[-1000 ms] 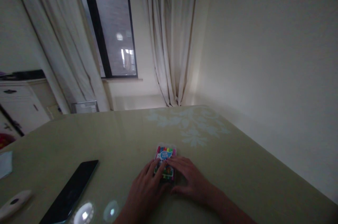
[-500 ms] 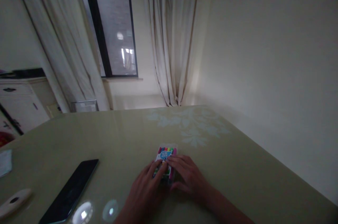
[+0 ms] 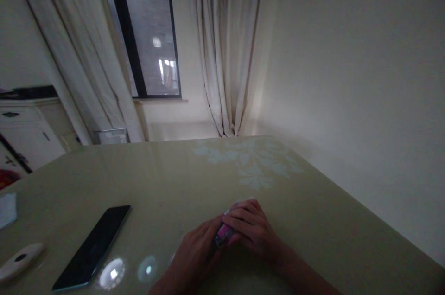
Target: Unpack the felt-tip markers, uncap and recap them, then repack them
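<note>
Between my two hands is a small clear pack of coloured markers [image 3: 224,234], tilted so that a pink side and its near end show. My right hand [image 3: 251,225] wraps over its upper right part with bent fingers. From the left, my left hand [image 3: 199,245] closes on it, the fingertips meeting those of the right hand. Most of the pack, its printed front included, is hidden behind the fingers.
A black phone [image 3: 93,246] lies on the greenish table [image 3: 156,174] to the left. Beyond it are a white oval object [image 3: 21,261] and a pale folded paper or cloth [image 3: 7,210]. A wall [image 3: 354,123] borders the table's right side.
The marker pack, which lay face up under my fingers, is now turned on its side. My right hand has closed over its top, and the left has moved in against it.
</note>
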### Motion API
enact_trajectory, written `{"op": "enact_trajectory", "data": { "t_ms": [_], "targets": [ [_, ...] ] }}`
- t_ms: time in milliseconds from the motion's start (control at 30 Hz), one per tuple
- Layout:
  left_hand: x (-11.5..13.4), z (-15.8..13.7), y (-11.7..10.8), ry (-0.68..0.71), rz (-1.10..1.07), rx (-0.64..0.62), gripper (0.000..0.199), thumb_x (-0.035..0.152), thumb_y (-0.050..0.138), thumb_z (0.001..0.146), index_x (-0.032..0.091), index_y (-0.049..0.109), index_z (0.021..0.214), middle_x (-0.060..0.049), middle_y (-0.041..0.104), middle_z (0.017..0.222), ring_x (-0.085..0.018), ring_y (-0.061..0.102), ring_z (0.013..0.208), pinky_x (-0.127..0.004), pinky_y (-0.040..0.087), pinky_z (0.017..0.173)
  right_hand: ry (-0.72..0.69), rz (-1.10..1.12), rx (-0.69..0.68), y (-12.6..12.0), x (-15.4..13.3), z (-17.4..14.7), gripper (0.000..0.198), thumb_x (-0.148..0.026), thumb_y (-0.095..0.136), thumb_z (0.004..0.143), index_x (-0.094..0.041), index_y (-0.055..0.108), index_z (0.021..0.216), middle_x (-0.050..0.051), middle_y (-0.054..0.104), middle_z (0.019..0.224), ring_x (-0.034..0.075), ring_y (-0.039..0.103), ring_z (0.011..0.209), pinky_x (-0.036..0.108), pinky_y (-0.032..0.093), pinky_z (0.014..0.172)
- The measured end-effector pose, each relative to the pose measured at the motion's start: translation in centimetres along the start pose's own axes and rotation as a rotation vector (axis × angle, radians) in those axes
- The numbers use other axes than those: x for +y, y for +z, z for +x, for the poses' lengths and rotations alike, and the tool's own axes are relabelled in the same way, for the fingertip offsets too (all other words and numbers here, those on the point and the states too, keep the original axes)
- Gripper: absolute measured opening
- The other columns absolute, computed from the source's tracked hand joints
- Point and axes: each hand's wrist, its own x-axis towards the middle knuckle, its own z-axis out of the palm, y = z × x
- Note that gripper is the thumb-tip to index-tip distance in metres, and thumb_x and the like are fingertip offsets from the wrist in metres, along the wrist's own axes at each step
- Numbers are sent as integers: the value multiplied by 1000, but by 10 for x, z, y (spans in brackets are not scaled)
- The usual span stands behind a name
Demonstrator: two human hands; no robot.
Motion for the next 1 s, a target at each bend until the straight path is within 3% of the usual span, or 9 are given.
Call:
{"op": "enact_trajectory", "data": {
  "t_ms": [200, 267, 400, 533, 767, 900, 1000],
  "targets": [
    [1, -2, -1, 7, -50, -23, 56, 25, 58, 96, 31, 44, 149, -7, 68, 141, -21, 70, 121, -33, 56, 104, 0, 7, 81, 3, -1, -2, 36, -48, 50, 105, -31, 68, 132, 3, 80, 106, 24, 69, 100, 40, 46, 92],
    [-1, -3, -4, -7, -87, -33, 56, 22, 56, 93, 28, 46, 148, -8, 69, 139, -22, 70, 120, -33, 56, 104, 19, 1, 130, 0, 4, -4, 40, -49, 52, 104, -29, 65, 137, 6, 78, 113, 26, 68, 107, 41, 47, 96],
    [-4, -5, -11, -91, -145, -7, 44, 29, 54, 94, 27, 56, 138, -8, 74, 130, -22, 73, 113, -31, 57, 99, 185, -2, 186, -8, 23, -10, 54, -57, 56, 100, -26, 60, 143, 12, 71, 130, 30, 62, 122, 46, 46, 106],
    [-6, -6, -16, -142, -185, 8, 41, 34, 54, 96, 29, 60, 136, -7, 75, 128, -24, 73, 111, -31, 56, 98, 259, 159, 141, -11, 35, -11, 44, -58, 55, 100, -27, 72, 127, 9, 75, 114, 26, 68, 106, 39, 54, 95],
    [-3, -8, -12, -176, -228, -7, 41, 41, 56, 97, 30, 60, 136, -6, 74, 131, -24, 71, 116, -32, 54, 101, 356, 316, 262, -6, 28, -7, 40, -53, 51, 103, -26, 79, 98, 7, 75, 89, 23, 70, 87, 36, 57, 81],
    [6, -7, -12, -228, -319, 51, 47, 53, 51, 98, 28, 60, 137, -7, 73, 131, -27, 70, 117, -35, 55, 100, 422, 317, 293, -1, 25, -6, 37, -52, 51, 103, -25, 74, 114, 9, 75, 106, 24, 69, 102, 38, 55, 91],
    [13, -5, -14, -350, -431, 112, 50, 57, 41, 101, 26, 62, 134, -8, 73, 129, -28, 68, 116, -40, 55, 99, 488, 302, 302, 6, 23, -6, 43, -53, 48, 104, -24, 66, 130, 12, 69, 127, 26, 64, 119, 42, 50, 105]
  ]
}}
